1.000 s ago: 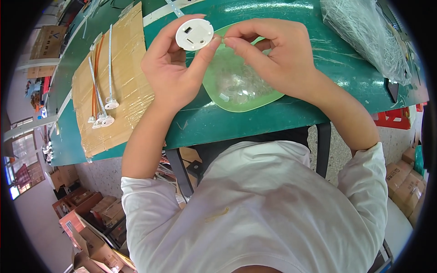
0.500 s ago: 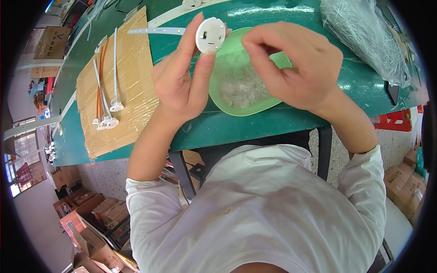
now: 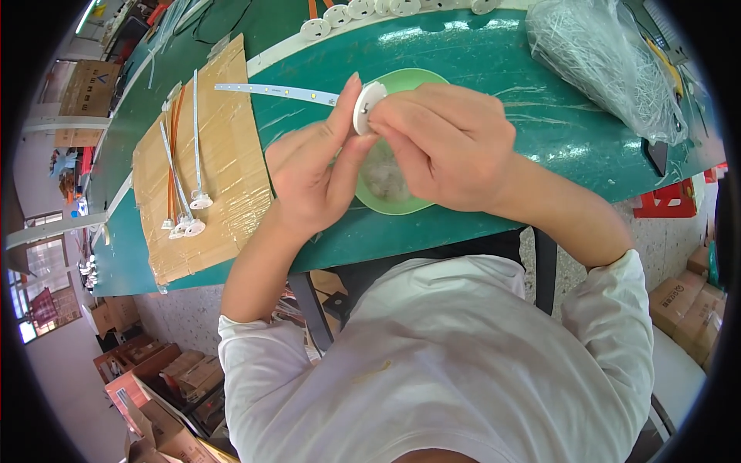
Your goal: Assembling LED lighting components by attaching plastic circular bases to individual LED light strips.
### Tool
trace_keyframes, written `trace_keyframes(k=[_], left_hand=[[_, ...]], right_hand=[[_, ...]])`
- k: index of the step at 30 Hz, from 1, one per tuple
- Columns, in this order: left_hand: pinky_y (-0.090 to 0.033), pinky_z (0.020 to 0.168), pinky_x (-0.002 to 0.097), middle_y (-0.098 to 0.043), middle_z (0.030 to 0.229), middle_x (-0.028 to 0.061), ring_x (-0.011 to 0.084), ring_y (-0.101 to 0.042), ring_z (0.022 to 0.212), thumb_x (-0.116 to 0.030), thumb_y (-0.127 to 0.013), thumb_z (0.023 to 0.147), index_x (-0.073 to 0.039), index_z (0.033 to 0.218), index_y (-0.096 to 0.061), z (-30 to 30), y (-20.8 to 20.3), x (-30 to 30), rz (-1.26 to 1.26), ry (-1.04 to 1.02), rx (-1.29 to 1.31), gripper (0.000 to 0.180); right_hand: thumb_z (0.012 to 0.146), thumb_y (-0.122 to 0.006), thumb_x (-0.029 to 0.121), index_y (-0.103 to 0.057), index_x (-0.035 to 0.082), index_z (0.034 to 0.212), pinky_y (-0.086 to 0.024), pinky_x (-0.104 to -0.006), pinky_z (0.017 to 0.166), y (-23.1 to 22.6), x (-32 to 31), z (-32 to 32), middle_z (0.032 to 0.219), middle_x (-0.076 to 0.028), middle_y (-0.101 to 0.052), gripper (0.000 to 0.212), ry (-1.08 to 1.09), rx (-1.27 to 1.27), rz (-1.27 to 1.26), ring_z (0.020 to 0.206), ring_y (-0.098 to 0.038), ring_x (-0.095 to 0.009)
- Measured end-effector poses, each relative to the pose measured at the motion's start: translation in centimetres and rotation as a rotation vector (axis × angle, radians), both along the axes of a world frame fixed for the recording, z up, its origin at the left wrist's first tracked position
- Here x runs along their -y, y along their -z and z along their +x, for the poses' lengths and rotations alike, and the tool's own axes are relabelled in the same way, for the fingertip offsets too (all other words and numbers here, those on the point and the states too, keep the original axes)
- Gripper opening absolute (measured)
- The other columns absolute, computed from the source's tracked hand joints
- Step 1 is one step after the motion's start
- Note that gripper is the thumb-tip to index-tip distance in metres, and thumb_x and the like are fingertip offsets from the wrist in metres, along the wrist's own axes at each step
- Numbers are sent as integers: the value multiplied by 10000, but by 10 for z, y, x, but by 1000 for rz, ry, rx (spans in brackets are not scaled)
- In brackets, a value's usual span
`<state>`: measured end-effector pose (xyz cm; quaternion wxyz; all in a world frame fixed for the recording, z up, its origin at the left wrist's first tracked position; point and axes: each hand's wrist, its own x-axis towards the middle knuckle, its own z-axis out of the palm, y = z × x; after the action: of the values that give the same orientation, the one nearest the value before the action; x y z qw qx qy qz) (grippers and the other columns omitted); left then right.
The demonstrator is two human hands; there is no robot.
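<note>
Green bowl: the light green bowl (image 3: pixel 417 74) is my landmark here, sitting on the green table (image 3: pixel 340 253) with small clear bits (image 3: pixel 384 181) inside.
White disc: the round white disc (image 3: pixel 370 97) is up at the bowl's left rim, tilted on edge, with an LED strip (image 3: pixel 289 92) sticking out leftward, away from the bowl.
Left hand: the left hand (image 3: pixel 312 170) is just left of the bowl, thumb and fingers clamped on the disc.
Right hand: the right hand (image 3: pixel 455 147) is over the bowl's right side, thumb and index together at the disc's face; can't tell if they're pinching anything.
Cardboard: the flat cardboard sheet (image 3: pixel 235 154) left of the bowl has more strips (image 3: pixel 197 139) lying on it.
Disc row: more white discs (image 3: pixel 360 9) beyond the bowl.
Plastic bag: a clear bag (image 3: pixel 598 62), far right of the bowl.
</note>
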<state>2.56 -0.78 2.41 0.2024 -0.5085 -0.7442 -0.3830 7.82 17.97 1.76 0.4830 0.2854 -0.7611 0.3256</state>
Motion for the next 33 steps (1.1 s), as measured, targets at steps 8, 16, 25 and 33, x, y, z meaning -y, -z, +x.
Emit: trace_keyframes(k=[8,16,25,33], left_hand=[[-508,633,229,-731,804,142,138,-660,648,-12,-727,891,92,1349,-594,-6,9,-1,177,-4,59,488],[-519,675,219,-751,839,134,131,-667,672,12,-755,847,90,1340,-604,-8,5,0,205,117,168,521],[-549,695,234,-767,893,173,155,-723,723,7,-802,797,87,1304,-632,-5,11,-1,198,150,158,540],[-539,664,245,-755,875,167,155,-720,711,31,-746,850,58,1307,-646,-7,7,-1,152,21,162,469]], right_hand=[[827,-746,-20,-730,6,1001,-567,-312,639,3,-4,-5,913,-129,-734,177,-159,134,-134,762,-715,-255],[823,-754,-21,-741,18,989,-569,-313,667,-10,-23,-5,931,-110,-738,172,-317,261,-74,793,-716,-247],[775,-767,-26,-723,24,894,-553,-298,601,-5,-10,1,835,-91,-728,137,-141,120,-41,682,-697,-251],[887,-681,6,-721,-9,1023,-561,-306,648,4,-9,-2,945,-149,-732,142,-228,279,-107,782,-720,-273]])
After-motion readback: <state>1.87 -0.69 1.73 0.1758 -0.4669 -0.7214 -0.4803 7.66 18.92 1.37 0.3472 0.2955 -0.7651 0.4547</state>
